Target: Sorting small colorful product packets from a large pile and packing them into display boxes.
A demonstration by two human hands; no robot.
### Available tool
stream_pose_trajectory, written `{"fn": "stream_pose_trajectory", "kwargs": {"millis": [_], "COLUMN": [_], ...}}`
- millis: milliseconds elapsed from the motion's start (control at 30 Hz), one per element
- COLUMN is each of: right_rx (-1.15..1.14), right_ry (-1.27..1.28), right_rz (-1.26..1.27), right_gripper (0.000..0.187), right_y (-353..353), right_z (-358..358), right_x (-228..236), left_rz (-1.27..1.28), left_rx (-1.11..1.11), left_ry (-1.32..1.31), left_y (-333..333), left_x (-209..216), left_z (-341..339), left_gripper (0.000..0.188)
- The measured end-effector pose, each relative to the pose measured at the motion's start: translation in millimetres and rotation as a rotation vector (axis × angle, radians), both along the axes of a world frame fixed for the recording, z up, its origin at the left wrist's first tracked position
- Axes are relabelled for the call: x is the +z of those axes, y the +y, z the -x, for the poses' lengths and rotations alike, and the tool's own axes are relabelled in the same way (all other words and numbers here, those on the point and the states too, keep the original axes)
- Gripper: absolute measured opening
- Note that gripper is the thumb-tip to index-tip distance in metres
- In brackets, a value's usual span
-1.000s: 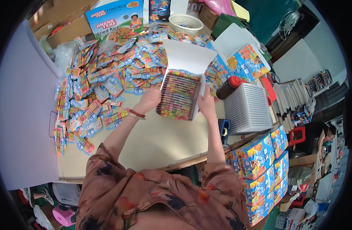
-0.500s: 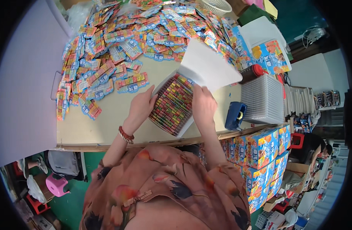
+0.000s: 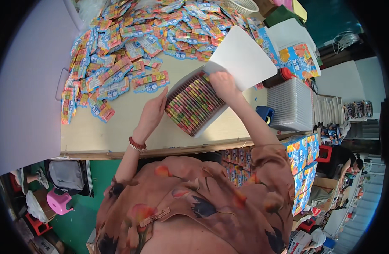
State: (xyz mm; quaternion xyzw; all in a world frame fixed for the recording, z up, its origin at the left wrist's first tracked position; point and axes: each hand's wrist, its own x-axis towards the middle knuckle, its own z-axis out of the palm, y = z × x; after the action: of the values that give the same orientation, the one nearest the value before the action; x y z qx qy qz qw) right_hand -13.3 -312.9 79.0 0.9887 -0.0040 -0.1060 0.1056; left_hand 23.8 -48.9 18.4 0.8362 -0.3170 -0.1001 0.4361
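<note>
An open white-lined box (image 3: 217,117) sits on the table in front of me, tightly filled with rows of small multicoloured candy packs (image 3: 192,103). Its white lid flap (image 3: 247,55) stands raised at the far right. My left hand (image 3: 151,113) holds the box's left side, fingers fairly straight along the outer wall and thumb near the rim. At the far right corner, by the lid's fold, my right hand (image 3: 224,86) is closed, fingers curled down toward the packs. What those fingertips grip is hidden.
Loose candy packs (image 3: 135,31) are heaped across the back and left of the table. To the right are a blue tape dispenser (image 3: 265,114), stacked clear plastic trays (image 3: 291,103) and a red-capped bottle (image 3: 279,77). Printed boxes (image 3: 302,156) are stacked below the table edge.
My right hand has moved from the box's right side up to its far corner by the lid. The lid flap has swung farther back, and the left hand has shifted slightly.
</note>
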Motion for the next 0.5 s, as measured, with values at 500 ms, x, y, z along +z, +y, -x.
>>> {"fn": "stream_pose_trajectory", "kwargs": {"millis": [500], "right_rx": [0.830], "right_ry": [-0.366], "right_rz": [0.156], "right_gripper": [0.006], "right_y": [-23.8], "right_z": [-31.6], "right_x": [-27.8], "left_rz": [-0.182], "left_rx": [-0.210], "left_ry": [-0.516], "left_y": [-13.4], "left_x": [-6.7], "left_z": [3.2], "left_gripper": [0.060]}}
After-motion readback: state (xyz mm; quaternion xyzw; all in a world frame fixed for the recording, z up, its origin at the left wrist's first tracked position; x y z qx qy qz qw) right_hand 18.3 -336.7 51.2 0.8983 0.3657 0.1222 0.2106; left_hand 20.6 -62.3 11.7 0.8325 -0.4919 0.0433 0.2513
